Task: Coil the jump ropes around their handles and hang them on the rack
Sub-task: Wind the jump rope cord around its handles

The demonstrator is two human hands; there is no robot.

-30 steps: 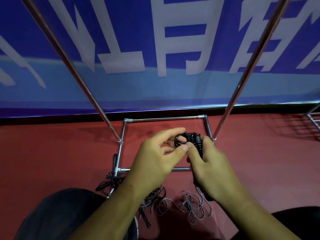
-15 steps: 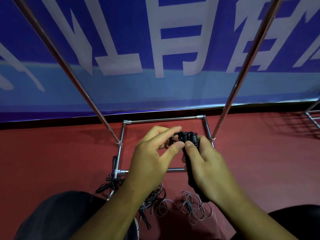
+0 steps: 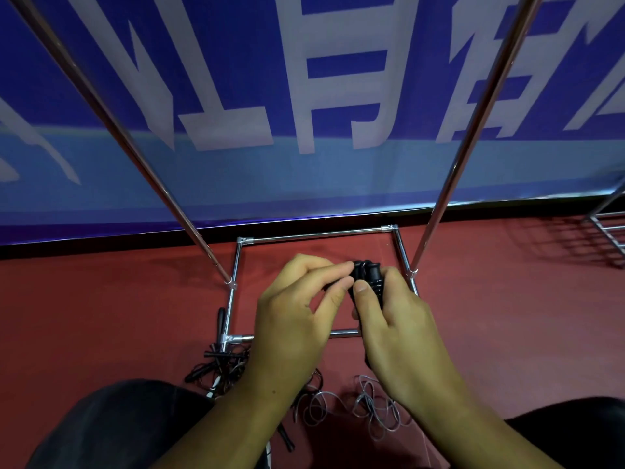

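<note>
My right hand [image 3: 402, 330] grips a pair of black jump rope handles [image 3: 370, 277] held together, their tops poking out above my thumb. My left hand [image 3: 297, 309] pinches the thin rope right beside the handle tops, thumb and forefinger closed on it. The rest of this rope's grey cord [image 3: 372, 407] lies in loose loops on the red floor below my hands. The chrome rack [image 3: 470, 130] stands in front of me, its two slanted poles rising from a rectangular base frame [image 3: 314, 234] on the floor.
More black jump ropes [image 3: 220, 363] lie tangled by the rack's near left corner. My dark-clad knees fill both lower corners. A blue banner [image 3: 304, 164] hangs behind the rack. Another chrome frame [image 3: 608, 231] shows at the far right edge.
My left fingers have closed in on the handle tops; the small rope loop seen earlier beside them is now hidden under my fingertips. My right hand keeps its grip.
</note>
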